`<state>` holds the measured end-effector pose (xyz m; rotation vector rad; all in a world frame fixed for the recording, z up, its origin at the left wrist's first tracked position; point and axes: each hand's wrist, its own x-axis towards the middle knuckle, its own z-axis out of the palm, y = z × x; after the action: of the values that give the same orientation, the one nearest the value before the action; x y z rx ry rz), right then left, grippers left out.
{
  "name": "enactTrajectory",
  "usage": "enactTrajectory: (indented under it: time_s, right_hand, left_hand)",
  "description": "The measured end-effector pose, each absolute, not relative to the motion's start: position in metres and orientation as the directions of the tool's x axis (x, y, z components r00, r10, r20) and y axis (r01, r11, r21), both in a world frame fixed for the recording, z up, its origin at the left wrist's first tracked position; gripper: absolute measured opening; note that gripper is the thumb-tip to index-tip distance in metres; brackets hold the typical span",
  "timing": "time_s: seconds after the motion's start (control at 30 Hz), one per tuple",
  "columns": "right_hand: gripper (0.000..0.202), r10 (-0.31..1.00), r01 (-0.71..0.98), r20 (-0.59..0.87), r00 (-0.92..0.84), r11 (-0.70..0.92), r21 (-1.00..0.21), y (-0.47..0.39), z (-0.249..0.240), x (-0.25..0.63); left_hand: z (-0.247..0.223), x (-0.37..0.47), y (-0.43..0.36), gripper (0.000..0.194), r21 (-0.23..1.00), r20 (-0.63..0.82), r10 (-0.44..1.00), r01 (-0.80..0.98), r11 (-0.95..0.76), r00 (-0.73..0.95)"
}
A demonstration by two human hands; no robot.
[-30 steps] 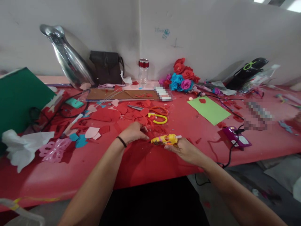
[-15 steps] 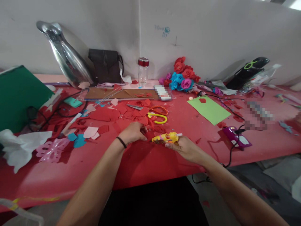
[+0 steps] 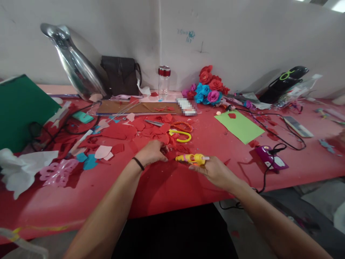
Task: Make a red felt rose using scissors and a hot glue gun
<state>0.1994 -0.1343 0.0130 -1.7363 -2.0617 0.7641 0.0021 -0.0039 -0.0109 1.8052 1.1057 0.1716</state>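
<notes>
My right hand [image 3: 215, 172] is wrapped round a yellow hot glue gun [image 3: 192, 159], with a glue stick poking from its rear end. The gun's nozzle points left, towards my left hand [image 3: 154, 152]. That hand is closed in a pinch on a piece of red paper [image 3: 170, 154], which blends with the red behind it. The nozzle is close to this paper; whether they touch I cannot tell. Just beyond lie scissors [image 3: 181, 136] with orange and yellow handles, among many cut red paper pieces [image 3: 118, 131].
On the red-covered table [image 3: 113, 201] lie a green paper sheet [image 3: 239, 126], a purple box [image 3: 271, 157] with a cable and a pink cut-out [image 3: 59, 172]. Along the wall stand paper flowers [image 3: 212, 88], a glass bottle [image 3: 163, 84], a dark bag [image 3: 121, 75] and a silver jug [image 3: 75, 63].
The glue gun in my right hand has shifted slightly right and down, and looks a little more level. My left hand has hardly moved.
</notes>
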Motion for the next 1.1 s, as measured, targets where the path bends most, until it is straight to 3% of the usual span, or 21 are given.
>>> enactTrajectory:
  time_s: [0.1, 0.23, 0.37, 0.5, 0.63, 0.77, 0.83, 0.9, 0.97, 1.1]
  right_hand:
    - [0.03, 0.979, 0.944, -0.071, -0.189, 0.161, -0.287, -0.142, 0.01, 0.195]
    - [0.011, 0.921, 0.918, 0.037, -0.387, 0.382, 0.104, -0.151, 0.003, 0.19]
    - [0.017, 0.869, 0.851, 0.105, -0.483, 0.439, 0.288, -0.154, -0.001, 0.192]
    - [0.018, 0.856, 0.825, 0.097, -0.508, 0.452, 0.338, -0.153, -0.001, 0.199]
    - [0.016, 0.881, 0.857, 0.081, -0.467, 0.427, 0.289, -0.152, -0.002, 0.212]
    - [0.003, 0.951, 0.954, 0.076, -0.3, 0.297, 0.041, -0.153, 0.004, 0.22]
    - [0.013, 0.965, 0.956, 0.053, -0.257, 0.262, -0.131, -0.154, 0.008, 0.218]
    - [0.018, 0.96, 0.934, 0.03, -0.278, 0.277, -0.223, -0.153, 0.01, 0.212]
    - [0.019, 0.942, 0.922, 0.031, -0.335, 0.335, -0.197, -0.152, 0.007, 0.206]
    - [0.009, 0.895, 0.899, 0.091, -0.437, 0.435, 0.046, -0.149, -0.006, 0.2]
  left_hand:
    - [-0.011, 0.002, -0.004, 0.02, 0.791, -0.336, 0.742, 0.602, -0.112, 0.58]
    - [-0.016, 0.001, -0.003, 0.021, 0.804, -0.338, 0.741, 0.587, -0.095, 0.581]
    - [-0.02, 0.001, -0.002, 0.022, 0.818, -0.327, 0.742, 0.568, -0.087, 0.585]
    - [-0.019, 0.001, -0.002, 0.021, 0.818, -0.321, 0.741, 0.567, -0.098, 0.59]
    - [-0.016, 0.002, -0.003, 0.021, 0.804, -0.328, 0.748, 0.586, -0.099, 0.577]
    - [-0.015, 0.002, -0.003, 0.022, 0.809, -0.331, 0.747, 0.581, -0.091, 0.577]
    - [-0.015, 0.002, -0.003, 0.023, 0.807, -0.332, 0.744, 0.583, -0.093, 0.58]
    - [-0.014, 0.002, -0.003, 0.023, 0.804, -0.334, 0.744, 0.587, -0.096, 0.579]
    - [-0.014, 0.002, -0.003, 0.022, 0.802, -0.336, 0.745, 0.59, -0.094, 0.576]
    - [-0.014, 0.001, -0.004, 0.021, 0.786, -0.328, 0.752, 0.607, -0.119, 0.572]
